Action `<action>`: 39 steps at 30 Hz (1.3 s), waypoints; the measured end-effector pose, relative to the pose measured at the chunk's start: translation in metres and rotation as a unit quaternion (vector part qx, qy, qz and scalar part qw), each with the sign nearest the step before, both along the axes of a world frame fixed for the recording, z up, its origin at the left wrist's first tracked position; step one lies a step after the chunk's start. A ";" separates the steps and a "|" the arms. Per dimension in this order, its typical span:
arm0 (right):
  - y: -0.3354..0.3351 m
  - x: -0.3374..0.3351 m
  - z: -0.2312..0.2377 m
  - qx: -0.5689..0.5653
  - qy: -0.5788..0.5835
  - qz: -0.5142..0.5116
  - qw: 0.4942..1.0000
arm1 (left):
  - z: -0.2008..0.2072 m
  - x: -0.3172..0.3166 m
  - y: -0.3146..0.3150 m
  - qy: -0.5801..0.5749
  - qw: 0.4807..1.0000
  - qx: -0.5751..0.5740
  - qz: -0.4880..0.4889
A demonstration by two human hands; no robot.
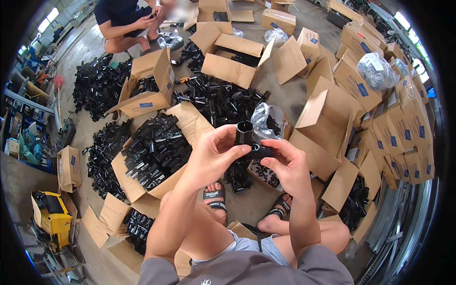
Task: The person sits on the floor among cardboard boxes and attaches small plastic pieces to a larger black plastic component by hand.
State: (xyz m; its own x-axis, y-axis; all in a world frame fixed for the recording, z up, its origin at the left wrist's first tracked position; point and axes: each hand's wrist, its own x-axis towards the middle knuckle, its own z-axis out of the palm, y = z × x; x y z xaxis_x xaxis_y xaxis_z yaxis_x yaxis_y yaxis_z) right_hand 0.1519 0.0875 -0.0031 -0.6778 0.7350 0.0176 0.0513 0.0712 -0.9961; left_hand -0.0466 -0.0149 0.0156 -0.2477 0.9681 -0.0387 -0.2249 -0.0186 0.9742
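Note:
In front of me, my left hand (211, 154) is closed round an upright black tube (244, 134) with an open round top. My right hand (288, 164) pinches a shorter black cylindrical piece (260, 151) lying sideways against the tube's lower end. Whether the two pieces are joined, I cannot tell. Just beyond my hands is a clear plastic bag (261, 117), and below them a carton of small black parts (264, 175). A carton (156, 153) full of black tubes stands to the left of my left hand.
Loose black parts (209, 97) lie heaped on the floor ahead, with another heap (97, 88) farther left. Open cartons (323, 123) and stacked boxes (403, 128) crowd the right. A person (126, 26) squats at the far left. Metal profiles (396, 228) lie at the lower right.

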 end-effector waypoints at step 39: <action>0.098 -0.012 -0.092 -0.145 0.016 -0.093 0.985 | -0.009 -0.008 0.002 0.107 0.985 -0.119 0.066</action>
